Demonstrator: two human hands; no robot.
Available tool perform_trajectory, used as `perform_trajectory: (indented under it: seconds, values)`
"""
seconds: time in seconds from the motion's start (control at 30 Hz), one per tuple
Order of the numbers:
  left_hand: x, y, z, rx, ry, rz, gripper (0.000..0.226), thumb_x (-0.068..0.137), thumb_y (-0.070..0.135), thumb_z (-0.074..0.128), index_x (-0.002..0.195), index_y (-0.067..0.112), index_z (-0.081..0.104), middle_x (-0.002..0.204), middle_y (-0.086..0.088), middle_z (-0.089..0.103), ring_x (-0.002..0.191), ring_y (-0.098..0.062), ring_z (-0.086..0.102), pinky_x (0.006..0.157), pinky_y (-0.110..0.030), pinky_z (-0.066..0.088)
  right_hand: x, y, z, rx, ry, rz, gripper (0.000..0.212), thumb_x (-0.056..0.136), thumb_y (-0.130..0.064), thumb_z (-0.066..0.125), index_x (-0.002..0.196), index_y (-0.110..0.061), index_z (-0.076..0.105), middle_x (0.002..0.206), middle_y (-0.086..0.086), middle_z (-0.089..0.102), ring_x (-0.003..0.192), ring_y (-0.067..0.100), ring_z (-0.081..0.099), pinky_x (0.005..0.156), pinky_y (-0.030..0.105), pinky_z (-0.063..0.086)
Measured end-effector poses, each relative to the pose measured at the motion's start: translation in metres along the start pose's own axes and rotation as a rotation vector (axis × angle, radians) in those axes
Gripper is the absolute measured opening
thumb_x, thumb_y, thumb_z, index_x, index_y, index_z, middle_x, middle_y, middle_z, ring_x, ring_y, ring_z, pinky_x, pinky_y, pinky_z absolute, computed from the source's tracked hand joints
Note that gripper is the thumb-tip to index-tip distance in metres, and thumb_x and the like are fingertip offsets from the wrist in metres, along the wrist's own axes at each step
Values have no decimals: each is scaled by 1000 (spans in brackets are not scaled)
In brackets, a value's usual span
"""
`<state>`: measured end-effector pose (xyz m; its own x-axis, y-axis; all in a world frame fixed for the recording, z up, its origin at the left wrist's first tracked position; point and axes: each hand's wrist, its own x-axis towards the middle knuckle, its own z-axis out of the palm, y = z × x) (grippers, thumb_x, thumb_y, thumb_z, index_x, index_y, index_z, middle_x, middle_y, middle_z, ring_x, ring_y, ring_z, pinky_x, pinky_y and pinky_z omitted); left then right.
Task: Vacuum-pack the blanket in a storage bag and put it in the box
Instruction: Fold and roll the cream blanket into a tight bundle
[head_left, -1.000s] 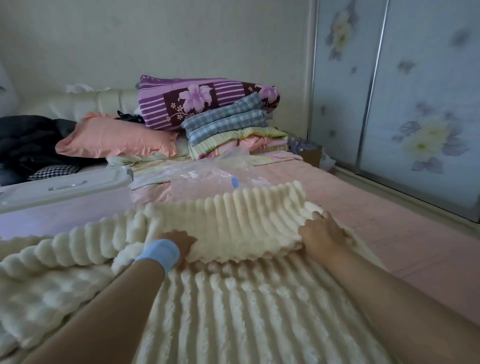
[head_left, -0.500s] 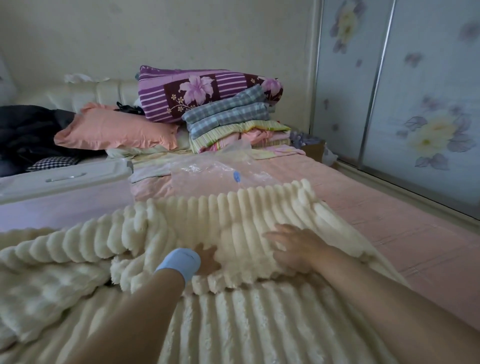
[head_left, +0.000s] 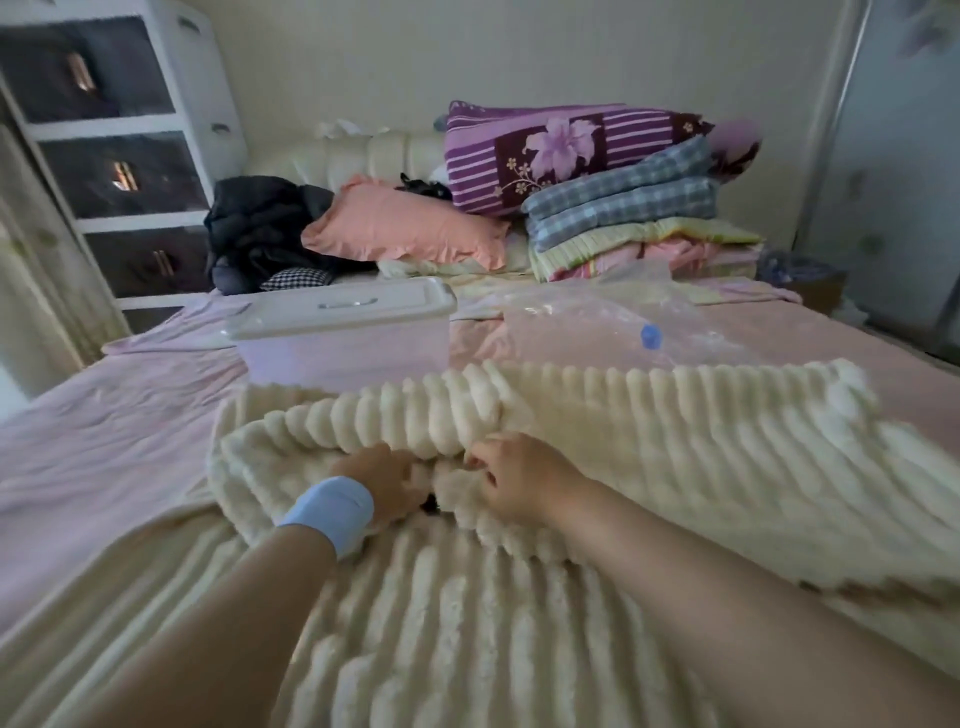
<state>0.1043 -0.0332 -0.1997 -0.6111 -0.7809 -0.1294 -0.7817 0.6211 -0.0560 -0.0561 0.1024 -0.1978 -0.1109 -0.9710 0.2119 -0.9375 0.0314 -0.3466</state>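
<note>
- The cream blanket (head_left: 597, 467) lies half-folded across the bed (head_left: 104, 441): soft, bulky, likely floppy, so best gripped at the folded edge.
- The lidded box (head_left: 343, 332) and clear storage bag (head_left: 623, 322) wait beyond it.
- The left hand (head_left: 384, 483) and right hand (head_left: 511, 480) both pinch the folded edge.

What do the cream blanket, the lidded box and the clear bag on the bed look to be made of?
Blanket: likely plush synthetic fleece, matte; its thick fuzzy ribs suggest so. Box: probably translucent plastic, smooth, with an opaque whitish lid; the pink sheet tints its wall. Bag: thin clear plastic film, glossy and wrinkled, with a blue valve cap.
</note>
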Motion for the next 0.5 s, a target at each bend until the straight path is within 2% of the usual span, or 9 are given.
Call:
perform_trajectory:
  seconds: [0.07,0.13,0.2,0.27,0.33,0.4,0.43,0.5]
  values:
    - [-3,-38,22,17,-99,-60,80,74,62,60,144,35,32,150,3,30,134,-27,38,105,-40,39,24,-15,28,-113,-102,2,45,92,-24,51,137,-21,52,138,5,55,127,26,52,103,38,42]
    - [2,-69,35,-17,-77,-75,89,73,58,60,149,38,19,156,8,19,138,-28,32,108,-45,37,42,-19,51,-354,-192,40,59,91,-29,52,148,-25,35,146,5,43,137,27,40,113,46,29]
    - [11,-91,41,18,-58,-51,86,81,40,65,151,34,15,157,5,20,137,-27,37,108,-43,39,53,-19,66,-538,-185,102,64,90,-28,53,149,-27,28,144,6,42,135,28,41,110,50,27]
    - [18,-103,39,104,-77,-10,88,82,27,70,151,30,17,153,0,31,134,-25,43,108,-38,39,62,-22,79,-638,-107,135,63,87,-33,55,145,-27,31,138,8,46,129,28,46,106,50,30]
    - [25,-112,30,134,-78,29,80,85,28,69,150,30,24,147,-3,42,132,-26,46,109,-37,37,73,-24,89,-667,-21,138,57,85,-40,58,138,-26,40,130,10,51,120,29,50,101,47,32]
    - [31,-125,14,135,2,9,59,92,33,60,146,31,35,144,-4,47,130,-26,47,107,-33,35,83,-27,96,-709,120,114,52,79,-44,69,125,-25,55,114,11,57,103,30,57,92,44,35]
    - [34,-134,3,192,64,5,51,94,35,56,143,30,40,142,-4,49,129,-25,47,104,-32,35,88,-29,98,-732,216,98,46,74,-40,74,116,-25,61,104,10,59,93,30,57,85,43,36]
    - [35,-160,-25,328,201,-10,43,93,31,56,135,30,46,134,-3,52,125,-27,47,100,-35,39,97,-31,99,-770,363,63,32,74,-26,69,106,-25,64,97,9,58,84,30,54,76,42,37]
